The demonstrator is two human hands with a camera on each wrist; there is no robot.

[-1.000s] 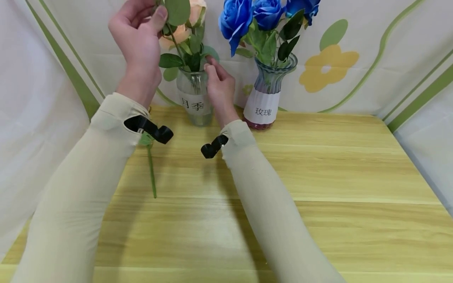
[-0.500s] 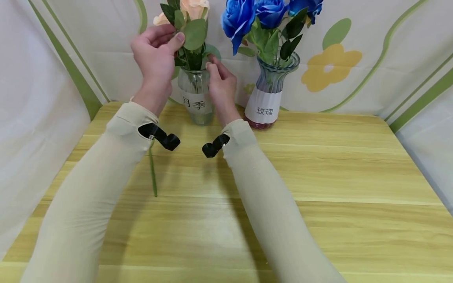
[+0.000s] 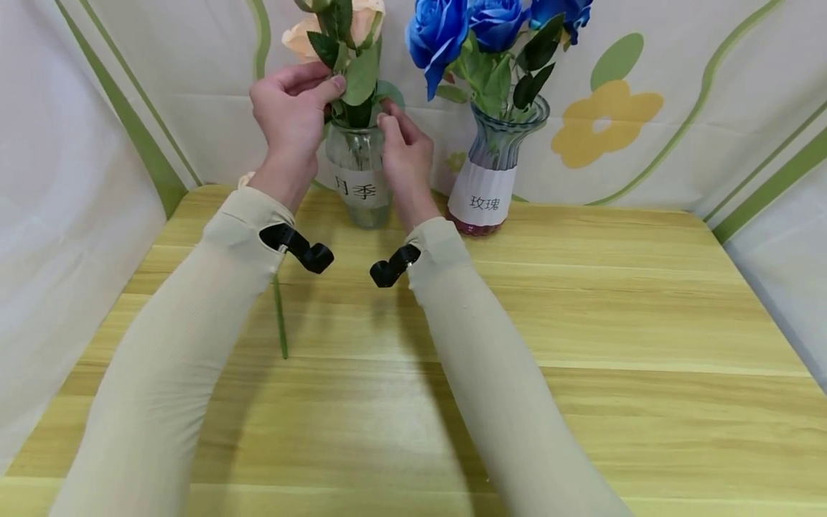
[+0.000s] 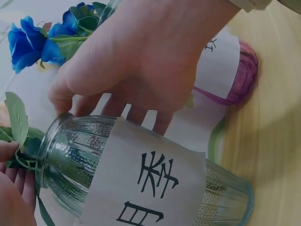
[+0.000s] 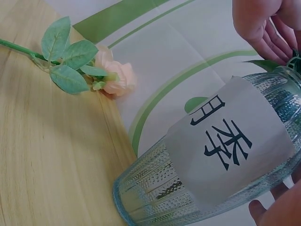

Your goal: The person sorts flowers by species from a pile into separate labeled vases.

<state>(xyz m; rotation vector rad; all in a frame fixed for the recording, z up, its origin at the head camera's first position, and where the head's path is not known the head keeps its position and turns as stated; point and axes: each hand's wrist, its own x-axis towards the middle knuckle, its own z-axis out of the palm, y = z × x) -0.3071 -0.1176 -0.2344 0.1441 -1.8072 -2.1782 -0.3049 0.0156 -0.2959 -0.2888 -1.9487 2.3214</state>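
My left hand [image 3: 291,118] pinches a leafy flower stem [image 3: 339,43] just above the mouth of a ribbed clear glass vase [image 3: 345,151] with a white paper label. Peach roses [image 3: 300,39] show behind its leaves; the lower stem is partly hidden by my fingers. At the vase's right side, my right hand [image 3: 407,154] grips it near the rim. In the left wrist view that right hand [image 4: 136,66] has its thumb by the rim and its fingers behind the glass. The stem's lower end inside the vase is hard to make out.
A second vase [image 3: 484,143] with blue roses [image 3: 439,32] and a label stands to the right. Beneath my left forearm lies a loose flower stem [image 3: 281,316]; its peach rose [image 5: 117,77] shows in the right wrist view. A patterned cloth [image 3: 672,143] hangs behind the wooden table.
My left hand has moved right and down toward the vase mouth, bringing the leafy stem with it. The right hand stays on the vase.
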